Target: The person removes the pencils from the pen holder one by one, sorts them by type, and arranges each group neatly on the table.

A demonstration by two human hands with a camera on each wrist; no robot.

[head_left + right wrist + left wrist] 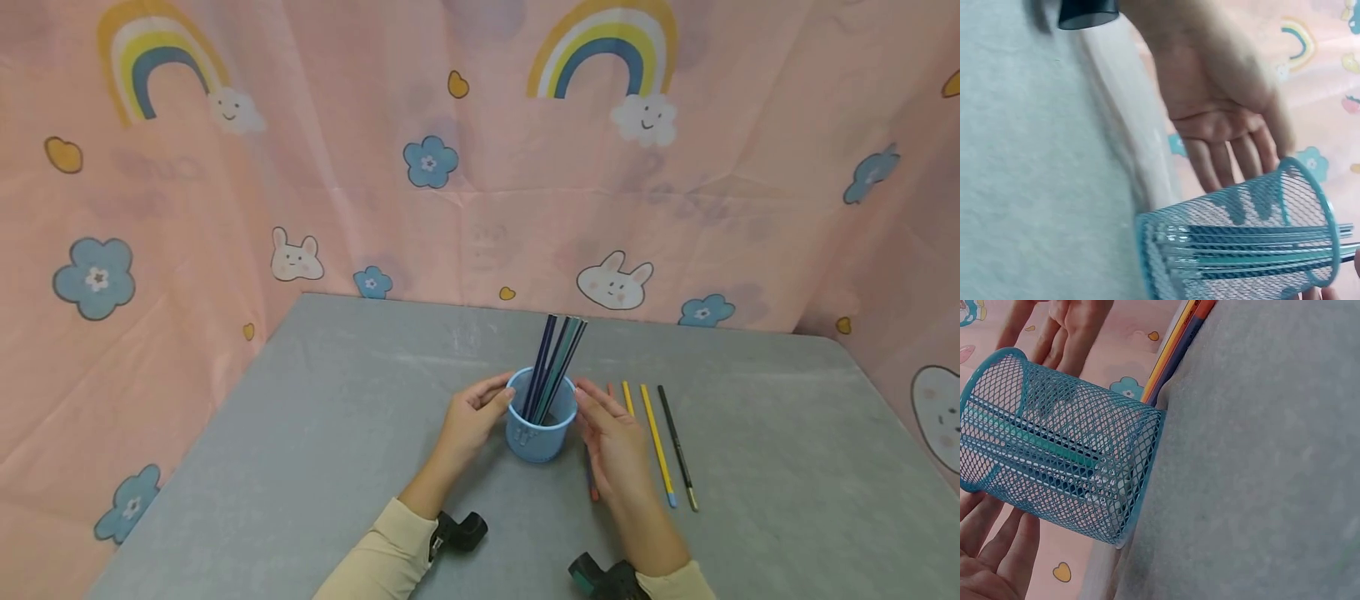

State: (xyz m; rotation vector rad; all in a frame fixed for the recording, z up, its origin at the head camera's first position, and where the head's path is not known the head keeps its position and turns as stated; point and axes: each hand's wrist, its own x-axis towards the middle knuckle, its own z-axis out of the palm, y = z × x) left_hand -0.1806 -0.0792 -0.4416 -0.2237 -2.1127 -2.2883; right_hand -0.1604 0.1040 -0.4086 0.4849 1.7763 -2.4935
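A light blue mesh pencil cup [534,450] stands upright on the grey table, with several dark blue and teal pencils [553,367] leaning to the right in it. On its left side my left hand [468,421] holds the cup, thumb at the rim. From the other side my right hand [618,450] holds it too, its thumb at the rim in the right wrist view and the fingers along the mesh [1241,200]. The left wrist view shows the cup's base at the table surface and the pencils' lower ends through the mesh.
To the right lie a yellow pencil [657,442] with a blue end and a dark pencil [677,450]. Another yellow pencil [627,398] and an orange-red one [595,493] are partly hidden by my right hand. A pink printed curtain [480,225] hangs behind the table [322,467].
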